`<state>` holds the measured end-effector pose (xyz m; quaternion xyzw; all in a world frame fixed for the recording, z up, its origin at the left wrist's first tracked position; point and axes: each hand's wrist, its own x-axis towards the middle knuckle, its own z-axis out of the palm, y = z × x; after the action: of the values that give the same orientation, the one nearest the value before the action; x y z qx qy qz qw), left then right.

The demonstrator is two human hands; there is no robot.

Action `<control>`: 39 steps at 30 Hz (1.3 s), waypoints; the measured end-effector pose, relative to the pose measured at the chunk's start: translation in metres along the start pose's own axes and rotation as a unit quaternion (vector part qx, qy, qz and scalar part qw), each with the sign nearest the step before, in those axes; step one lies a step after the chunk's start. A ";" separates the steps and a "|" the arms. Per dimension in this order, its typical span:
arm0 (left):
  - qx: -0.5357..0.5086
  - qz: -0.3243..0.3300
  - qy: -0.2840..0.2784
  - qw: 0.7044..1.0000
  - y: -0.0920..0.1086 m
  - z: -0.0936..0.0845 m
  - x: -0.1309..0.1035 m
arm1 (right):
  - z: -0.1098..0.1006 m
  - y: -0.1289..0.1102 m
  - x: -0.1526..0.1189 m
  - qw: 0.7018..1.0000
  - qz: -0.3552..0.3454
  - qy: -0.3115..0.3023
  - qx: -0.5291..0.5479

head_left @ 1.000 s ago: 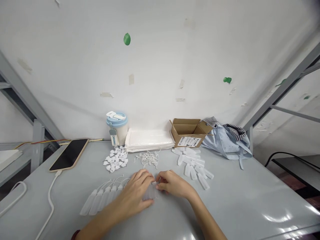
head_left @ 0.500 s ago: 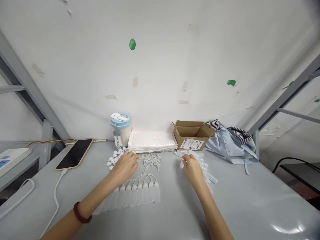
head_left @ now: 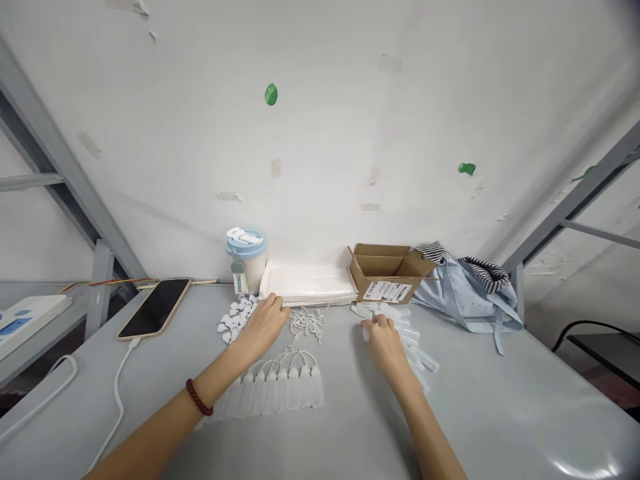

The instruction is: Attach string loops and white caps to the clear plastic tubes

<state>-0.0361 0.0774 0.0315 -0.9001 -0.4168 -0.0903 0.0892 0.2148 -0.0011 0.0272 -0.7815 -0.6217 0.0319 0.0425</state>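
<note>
My left hand (head_left: 267,323) is at the left edge of a tangled heap of white cord loops (head_left: 307,323). Its fingers are bent and close together, and whatever their tips hold is hidden. Small white plastic pieces (head_left: 235,320) lie just left of it. My right hand (head_left: 385,340) pinches a translucent plastic sleeve (head_left: 366,335) at the left side of a loose pile of such sleeves (head_left: 410,337). Nearer me, a row of translucent sleeves with cord loops attached (head_left: 283,390) lies side by side, partly behind my left forearm.
Flat white packages (head_left: 310,283) are stacked against the wall. An open cardboard box (head_left: 385,273) and a light blue cloth bag (head_left: 465,293) stand right of them. On the left are a blue-lidded cup (head_left: 247,267), a phone (head_left: 155,310) with a white cable (head_left: 119,393), and a power strip (head_left: 30,320).
My left hand has shifted right and slightly up, closer to the cord heap, and its fingers have drawn together. My right hand stays near the sleeve pile. The view has shifted slightly.
</note>
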 end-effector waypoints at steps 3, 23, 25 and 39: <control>-0.004 0.011 -0.010 1.000 -0.005 0.002 0.004 | 0.000 -0.004 -0.003 1.000 -0.012 -0.006 -0.007; -0.155 -0.089 -0.017 0.984 -0.024 -0.001 -0.005 | 0.011 -0.014 -0.005 0.994 -0.051 0.089 0.037; -0.183 -0.117 -0.002 0.976 -0.027 -0.005 -0.008 | 0.009 -0.014 -0.006 0.990 -0.056 0.110 0.066; -0.332 -0.192 0.153 0.911 -0.012 -0.010 -0.054 | 0.010 -0.044 -0.024 0.897 -0.174 0.179 0.365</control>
<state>-0.0803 0.0431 0.0298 -0.7559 -0.5086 -0.3751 -0.1711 0.1654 -0.0140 0.0223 -0.5829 -0.6742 0.1085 0.4404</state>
